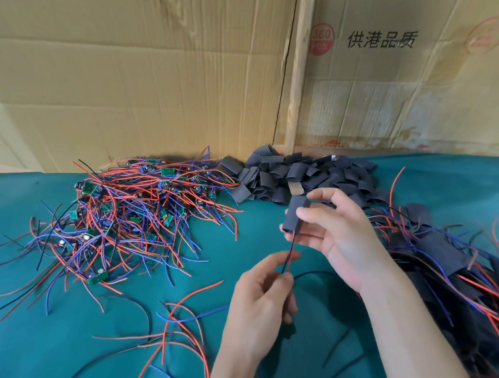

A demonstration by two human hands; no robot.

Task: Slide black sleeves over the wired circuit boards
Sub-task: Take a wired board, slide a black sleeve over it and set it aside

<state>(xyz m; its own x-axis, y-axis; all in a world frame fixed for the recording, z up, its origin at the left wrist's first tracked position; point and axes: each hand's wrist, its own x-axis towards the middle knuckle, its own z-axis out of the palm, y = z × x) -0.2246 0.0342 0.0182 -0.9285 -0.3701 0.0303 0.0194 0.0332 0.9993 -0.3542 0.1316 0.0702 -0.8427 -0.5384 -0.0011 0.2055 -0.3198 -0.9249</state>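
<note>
My right hand [337,236] holds a black sleeve [295,213] between thumb and fingers above the teal table. Red and black wires [289,255] come out of the sleeve's lower end. My left hand [263,293] pinches those wires just below the sleeve. A heap of green circuit boards with red, blue and black wires [127,211] lies at the left. Loose black sleeves [294,174] are piled at the back centre. The board inside the held sleeve is hidden.
A pile of sleeved boards with wires [451,264] lies at the right. Loose wires [177,324] are scattered in front of my left hand. Cardboard sheets [148,78] stand along the back edge of the teal table cover [48,361].
</note>
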